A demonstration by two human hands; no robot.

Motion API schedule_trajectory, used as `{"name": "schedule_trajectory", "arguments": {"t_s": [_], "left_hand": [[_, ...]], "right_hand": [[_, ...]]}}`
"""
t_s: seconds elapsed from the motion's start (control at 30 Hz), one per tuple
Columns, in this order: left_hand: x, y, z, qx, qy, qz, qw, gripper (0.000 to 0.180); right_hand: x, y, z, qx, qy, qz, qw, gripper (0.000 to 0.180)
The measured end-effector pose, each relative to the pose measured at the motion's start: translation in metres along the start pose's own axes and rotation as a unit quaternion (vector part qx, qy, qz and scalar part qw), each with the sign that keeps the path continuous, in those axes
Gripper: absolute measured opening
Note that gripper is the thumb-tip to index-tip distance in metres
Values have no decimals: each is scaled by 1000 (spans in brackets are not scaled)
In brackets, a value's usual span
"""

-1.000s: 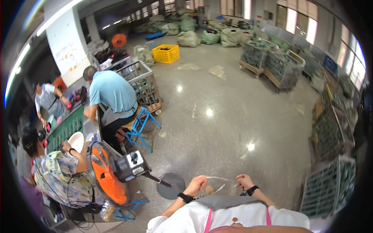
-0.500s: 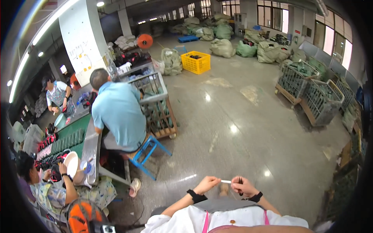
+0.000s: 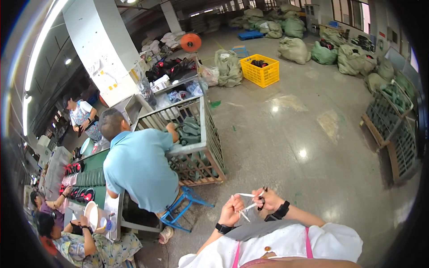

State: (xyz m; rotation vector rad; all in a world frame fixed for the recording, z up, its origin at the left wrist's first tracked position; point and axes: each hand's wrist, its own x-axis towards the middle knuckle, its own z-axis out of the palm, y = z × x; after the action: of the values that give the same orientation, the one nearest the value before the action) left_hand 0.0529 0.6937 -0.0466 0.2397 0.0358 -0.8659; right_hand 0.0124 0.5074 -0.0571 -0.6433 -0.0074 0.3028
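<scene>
A thin white cord [image 3: 248,207] is stretched between my two hands in front of my waist, with loose ends dangling below. My left hand [image 3: 231,211] is closed in a fist on one part of it. Fingers bent, my right hand [image 3: 271,200] grips another part of the cord. A small black tool [image 3: 261,204], perhaps scissors or snips, also sits in the right hand; its exact kind is unclear. Both wrists wear black bands.
Left of me, a person in a blue shirt [image 3: 142,167] sits on a blue stool [image 3: 190,203], reaching into a metal cage cart [image 3: 213,134] of green shoe lasts. Others work along a green conveyor [image 3: 99,157]. A yellow crate [image 3: 261,80], sacks [image 3: 295,50] and more cage carts [image 3: 389,120] stand farther off.
My view has turned left, nearer the cage cart. The short taut white piece between my hands now shows as longer, looping strands. The seated person's arm has gone into the cart.
</scene>
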Motion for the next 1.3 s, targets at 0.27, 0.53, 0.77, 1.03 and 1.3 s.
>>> {"name": "schedule_trajectory", "arguments": {"t_s": [0.27,0.53,0.77,1.03,1.3], "left_hand": [[231,84,65,791,-59,13,609,54],[464,161,56,771,-123,-40,623,58],[615,279,62,698,3,-72,712,47],[715,443,29,738,202,240,598,7],[802,623,18,645,180,363,648,7]], "right_hand": [[152,-205,-43,-662,59,-140,734,15],[304,-304,-158,-333,112,-37,936,10],[507,-415,-233,-349,34,124,928,16],[762,-451,-241,-430,-133,117,885,15],[1009,-508,-232,-626,-164,-121,753,9]]}}
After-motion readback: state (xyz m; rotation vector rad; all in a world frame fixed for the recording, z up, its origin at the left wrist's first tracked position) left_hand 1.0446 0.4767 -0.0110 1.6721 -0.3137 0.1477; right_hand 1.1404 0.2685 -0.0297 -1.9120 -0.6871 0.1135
